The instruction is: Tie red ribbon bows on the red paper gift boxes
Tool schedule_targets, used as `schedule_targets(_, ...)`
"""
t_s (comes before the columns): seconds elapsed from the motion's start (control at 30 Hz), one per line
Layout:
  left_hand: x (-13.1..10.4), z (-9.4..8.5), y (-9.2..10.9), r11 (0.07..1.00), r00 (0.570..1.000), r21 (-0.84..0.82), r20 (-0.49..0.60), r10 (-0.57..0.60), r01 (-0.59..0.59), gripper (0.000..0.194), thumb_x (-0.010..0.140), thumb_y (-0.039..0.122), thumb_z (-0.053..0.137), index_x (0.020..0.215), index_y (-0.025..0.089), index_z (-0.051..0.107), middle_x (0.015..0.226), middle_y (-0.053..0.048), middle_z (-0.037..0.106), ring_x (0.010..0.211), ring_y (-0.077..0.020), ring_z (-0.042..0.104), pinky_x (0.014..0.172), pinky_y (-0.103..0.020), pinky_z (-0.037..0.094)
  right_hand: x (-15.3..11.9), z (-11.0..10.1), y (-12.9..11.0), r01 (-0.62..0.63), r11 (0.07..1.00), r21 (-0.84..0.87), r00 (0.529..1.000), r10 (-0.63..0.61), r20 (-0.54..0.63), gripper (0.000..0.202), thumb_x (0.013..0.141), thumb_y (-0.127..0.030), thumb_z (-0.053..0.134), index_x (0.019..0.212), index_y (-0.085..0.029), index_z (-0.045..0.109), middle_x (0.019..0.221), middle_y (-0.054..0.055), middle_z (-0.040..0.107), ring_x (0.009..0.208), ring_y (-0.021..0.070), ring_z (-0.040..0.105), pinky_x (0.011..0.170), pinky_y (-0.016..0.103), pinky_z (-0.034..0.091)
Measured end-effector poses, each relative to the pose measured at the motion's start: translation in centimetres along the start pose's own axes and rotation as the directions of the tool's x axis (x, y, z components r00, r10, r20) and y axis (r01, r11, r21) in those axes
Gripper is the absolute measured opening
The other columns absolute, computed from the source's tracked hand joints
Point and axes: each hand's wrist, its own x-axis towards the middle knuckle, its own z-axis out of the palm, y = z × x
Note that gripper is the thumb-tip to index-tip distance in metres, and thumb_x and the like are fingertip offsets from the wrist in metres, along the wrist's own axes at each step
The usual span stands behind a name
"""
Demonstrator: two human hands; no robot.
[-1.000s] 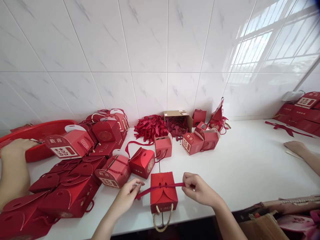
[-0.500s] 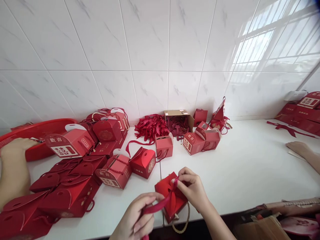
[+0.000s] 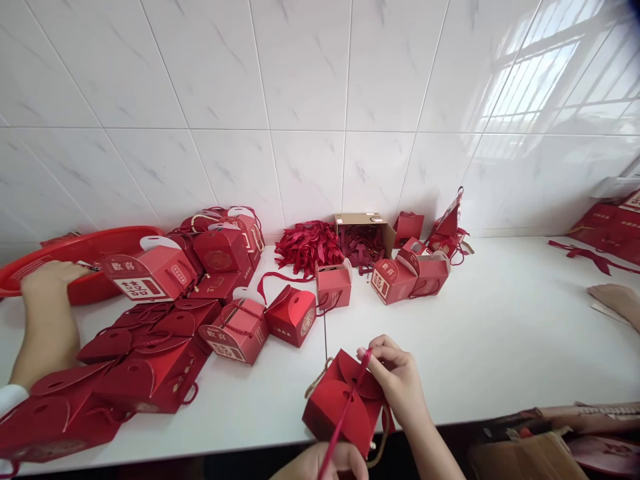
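1. Left edge: a person's hand [image 3: 57, 275] is over the red basin [image 3: 123, 237].
2. Left side: the stack [image 3: 220, 252] of red boxes stands beside the basin; more red boxes [image 3: 150, 377] sit toward the lower left of the desk [image 3: 500, 333].
3. Bottom centre: the left hand [image 3: 345, 460] is cut by the frame edge, fingers bent. The ribbon [image 3: 345, 417] runs straight to it; degree of closure cannot be told.
4. Centre: the ribbon pile [image 3: 307, 247] lies beside the open carton [image 3: 360, 219], which contains darker ribbons.
5. Lower centre: the gift box [image 3: 327, 403] has closed flaps, rope handles and the ribbon across its top.
6. Lower centre, right of item 5: the right hand [image 3: 397, 377] is closed, ribbon pinched between thumb and finger.
7. Right edge: another hand [image 3: 617, 301] rests on the desk, below a group of red boxes [image 3: 607, 227].
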Motion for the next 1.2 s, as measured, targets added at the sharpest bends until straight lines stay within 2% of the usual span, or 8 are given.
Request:
schedule_targets(0.13, -1.0, 0.0, 1.6, 0.979, 0.939, 0.028, -0.278, 0.202, -0.202, 0.08, 0.062, 0.078, 0.059, 0.114, 0.017, 0.064, 0.038, 0.01, 0.037, 0.031, -0.0033, 0.022, 0.035, -0.018, 0.018, -0.6, -0.3, 0.1, 0.076, 0.995, -0.058, 0.997, -0.076, -0.009, 0.039, 0.076, -0.049, 0.068, 0.055, -0.016, 0.061, 0.074, 0.004, 0.048, 0.061, 0.0132, 0.044, 0.053, 0.026, 0.034)
schedule_targets(0.23, -1.2, 0.3, 3.1, 0.933, 0.748, 0.305, -0.57, 0.339, -0.19, 0.061, 0.078, 0.063, 0.059, 0.12, 0.018, 0.063, 0.05, 0.006, 0.042, 0.044, -0.0059, 0.03, 0.043, -0.016, 0.031, -1.1, -0.1, 0.1, 0.097, 0.992, -0.081, 0.994, -0.093, 0.049, 0.038, 0.078, -0.047, 0.066, 0.057, -0.016, 0.064, 0.074, 0.004, 0.048, 0.059, 0.0127, 0.043, 0.051, 0.026, 0.033)
schedule_targets(0.3, -0.8, 0.3, 3.7, 0.814, 0.628, 0.574, -0.599, 0.496, -0.095, 0.044, 0.083, 0.048, 0.06, 0.116, 0.02, 0.066, 0.063, 0.002, 0.048, 0.057, -0.0103, 0.044, 0.057, -0.02, 0.043, -1.3, 0.2, 0.0, 0.088, 0.992, -0.088, 0.99, -0.077, 0.121, 0.034, 0.078, -0.045, 0.067, 0.059, -0.016, 0.067, 0.073, 0.003, 0.048, 0.059, 0.0125, 0.043, 0.05, 0.026, 0.032)
schedule_targets(0.37, -0.2, 0.3, 3.9, 0.609, 0.584, 0.793, -0.505, 0.636, 0.022, 0.031, 0.086, 0.034, 0.057, 0.113, 0.023, 0.069, 0.08, -0.003, 0.053, 0.071, -0.0149, 0.053, 0.069, -0.024, 0.047, -1.3, 0.7, -0.1, 0.072, 0.992, -0.104, 0.98, -0.051, 0.194, 0.028, 0.076, -0.041, 0.07, 0.061, -0.017, 0.07, 0.072, 0.003, 0.049, 0.06, 0.0125, 0.044, 0.052, 0.026, 0.034)
schedule_targets(0.53, 0.3, 0.5, 3.7, 0.202, 0.647, 0.936, -0.345, 0.68, 0.287, 0.042, 0.085, 0.015, 0.042, 0.12, 0.027, 0.062, 0.098, -0.008, 0.051, 0.065, -0.015, 0.057, 0.057, -0.026, 0.046, -0.7, 1.3, -0.6, 0.047, 0.99, -0.131, 0.949, -0.003, 0.315, 0.017, 0.072, -0.03, 0.074, 0.062, -0.018, 0.072, 0.073, 0.002, 0.053, 0.062, 0.0121, 0.047, 0.057, 0.025, 0.039)
schedule_targets(0.67, 0.0, 0.5, 3.9, 0.072, 0.682, 0.94, -0.293, 0.67, 0.334, 0.039, 0.086, 0.015, 0.041, 0.117, 0.027, 0.062, 0.1, -0.008, 0.053, 0.061, -0.0145, 0.057, 0.054, -0.026, 0.043, -0.1, 1.3, -1.4, 0.072, 0.979, -0.189, 0.916, 0.009, 0.4, 0.005, 0.073, -0.018, 0.068, 0.067, -0.018, 0.069, 0.08, 0.001, 0.056, 0.064, 0.0112, 0.049, 0.057, 0.023, 0.039)
schedule_targets(0.93, -1.1, -1.0, 6.3, 0.222, 0.836, 0.973, -0.173, 0.521, 0.063, 0.027, 0.089, 0.019, 0.046, 0.106, 0.025, 0.067, 0.091, -0.005, 0.055, 0.073, -0.0145, 0.055, 0.066, -0.024, 0.045, 0.1, 1.4, -2.6, 0.203, 0.921, -0.331, 0.875, -0.02, 0.483, 0.015, 0.064, -0.007, 0.056, 0.058, -0.017, 0.047, 0.076, -0.002, 0.045, 0.059, 0.0079, 0.042, 0.052, 0.02, 0.033)
schedule_targets(1.2, -0.8, -1.6, 8.3, 0.349, 0.892, 0.935, -0.209, 0.401, 0.062, 0.016, 0.073, 0.013, 0.055, 0.086, 0.021, 0.061, 0.078, 0.001, 0.053, 0.066, -0.013, 0.047, 0.059, -0.023, 0.039, 0.8, 1.0, -3.2, 0.304, 0.881, -0.364, 0.788, -0.018, 0.615, 0.015, 0.062, -0.003, 0.053, 0.061, -0.018, 0.049, 0.08, -0.001, 0.046, 0.063, 0.0093, 0.045, 0.055, 0.021, 0.038)
